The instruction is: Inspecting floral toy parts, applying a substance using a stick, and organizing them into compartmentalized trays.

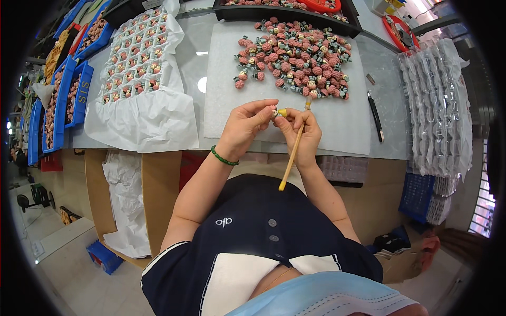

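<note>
My left hand (243, 125) pinches a small figurine (282, 112) with pink and yellow parts between thumb and fingertips. My right hand (307, 138) grips a thin brush (292, 158) with a yellow handle, its bristle end up by the knuckles and its handle slanting down toward my body. The right thumb also reaches to the figurine, so both hands meet there. Just beyond them, a heap of small pink-headed figurines (303, 58) lies on a white foam sheet (224, 68). Fingers hide much of the held figurine.
A white divided tray (138, 58) with figurines in its cells stands at left, paper draped over its front. A black pen (375, 116) lies to the right. Stacked clear plastic trays (437, 105) rise at the far right. A black tray (287, 14) sits behind the heap; blue bins (79, 95) stand far left.
</note>
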A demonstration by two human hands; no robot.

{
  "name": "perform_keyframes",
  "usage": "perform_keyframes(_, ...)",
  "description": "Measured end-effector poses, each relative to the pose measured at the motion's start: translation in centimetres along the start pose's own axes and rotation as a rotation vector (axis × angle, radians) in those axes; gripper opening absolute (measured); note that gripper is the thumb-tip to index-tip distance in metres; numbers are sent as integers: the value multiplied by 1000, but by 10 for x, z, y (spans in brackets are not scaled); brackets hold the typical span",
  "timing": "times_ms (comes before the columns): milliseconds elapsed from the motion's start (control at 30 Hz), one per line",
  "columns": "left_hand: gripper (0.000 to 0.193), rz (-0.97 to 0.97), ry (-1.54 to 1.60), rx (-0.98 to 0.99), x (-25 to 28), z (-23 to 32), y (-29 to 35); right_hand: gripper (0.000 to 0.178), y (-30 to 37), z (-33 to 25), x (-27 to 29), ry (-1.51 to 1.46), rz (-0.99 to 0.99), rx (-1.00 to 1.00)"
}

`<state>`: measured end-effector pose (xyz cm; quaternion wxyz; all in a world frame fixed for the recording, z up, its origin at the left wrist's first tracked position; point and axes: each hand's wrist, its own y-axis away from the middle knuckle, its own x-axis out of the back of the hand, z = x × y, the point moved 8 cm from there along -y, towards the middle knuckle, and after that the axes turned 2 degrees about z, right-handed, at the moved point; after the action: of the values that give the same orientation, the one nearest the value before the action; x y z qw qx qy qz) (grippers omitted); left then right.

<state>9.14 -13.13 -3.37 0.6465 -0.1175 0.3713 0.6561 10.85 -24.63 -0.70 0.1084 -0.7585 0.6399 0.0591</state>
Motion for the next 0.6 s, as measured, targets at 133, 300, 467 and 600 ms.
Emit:
perform_keyframes(133,29,-12,147,78,0,4,-3,27,-3,4,-3,-81,39,-74)
perform_keyframes(300,29,-8,173,90,0,10,-3,29,-6,8,-4,-98,76,-93)
perform_keyframes(467,25,4,93,82,10,8,-7,28,-8,10,-5,-34,70,-46)
perform_keyframes(600,25,-20,119,93,12,7,-8,31,-9,6,-4,83,53,44)
